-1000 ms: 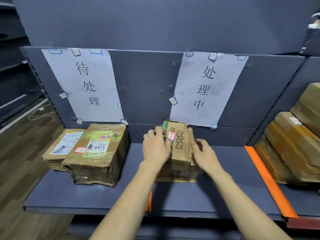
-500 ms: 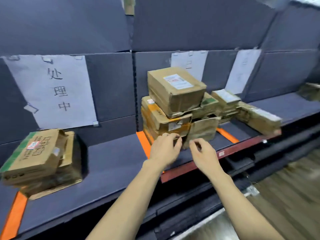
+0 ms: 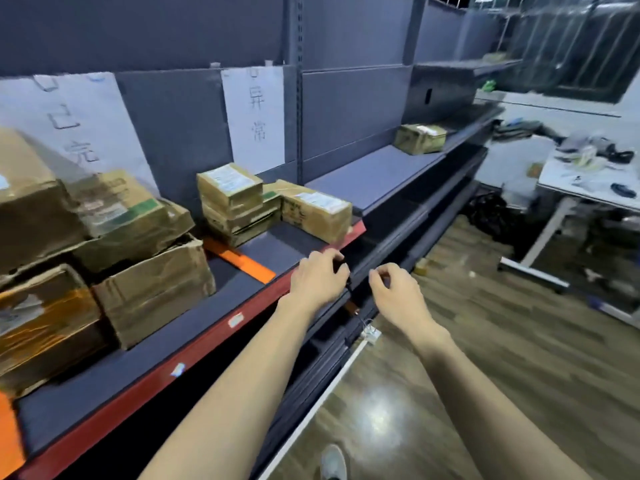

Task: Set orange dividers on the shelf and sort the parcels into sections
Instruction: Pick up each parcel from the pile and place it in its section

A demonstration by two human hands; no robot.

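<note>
The grey shelf (image 3: 298,242) with a red front edge runs from lower left to upper right. One orange divider (image 3: 242,259) lies across it between a big heap of brown parcels (image 3: 104,244) on the left and a smaller stack of parcels (image 3: 273,206) beyond. Another orange divider (image 3: 8,434) shows at the far left edge. A lone parcel (image 3: 419,137) sits far down the shelf. My left hand (image 3: 318,277) hovers at the shelf's front edge, fingers loosely curled, holding nothing. My right hand (image 3: 394,292) hangs beside it over the aisle, also empty and loosely curled.
Two white paper signs (image 3: 256,116) hang on the grey back panel. Lower shelves jut out below my hands. A white table (image 3: 588,181) with clutter stands at the right over the wooden floor. My shoe (image 3: 332,462) shows at the bottom.
My view has swung to the right along the shelf. Both hands left the parcel they were setting down and now float empty at the shelf's front edge.
</note>
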